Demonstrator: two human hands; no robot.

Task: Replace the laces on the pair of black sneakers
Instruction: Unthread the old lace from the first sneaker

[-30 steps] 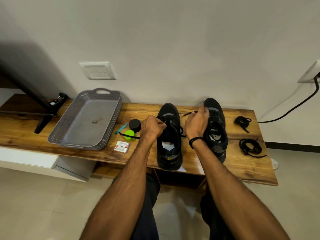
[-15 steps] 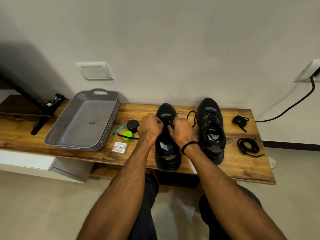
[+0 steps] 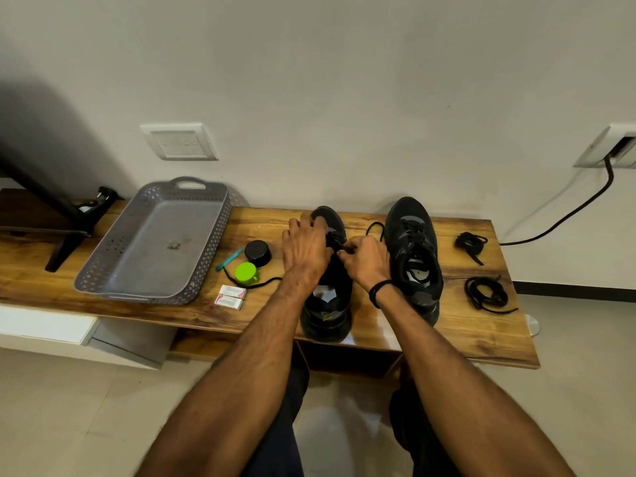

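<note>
Two black sneakers stand side by side on the wooden shelf (image 3: 481, 335), toes toward the wall. My left hand (image 3: 304, 247) lies over the front of the left sneaker (image 3: 327, 304), fingers curled down on its toe end. My right hand (image 3: 364, 259) pinches a black lace (image 3: 373, 227) at the left sneaker's eyelets. One end of that lace loops toward the right sneaker (image 3: 414, 256); the other end trails left past the green cup. The right sneaker is laced. Two loose lace bundles (image 3: 485, 292) lie at the right.
A grey perforated tray (image 3: 151, 246) sits at the left. A black lid (image 3: 257, 253), a green cup (image 3: 246, 273), a teal stick (image 3: 229, 259) and two small boxes (image 3: 230, 297) lie between tray and shoes. A TV stand leg (image 3: 65, 249) is far left; a cable (image 3: 568, 215) hangs at the right wall.
My right hand left the right sneaker and came over to the left sneaker, where it now pinches the lace. My left hand slid forward toward the toe.
</note>
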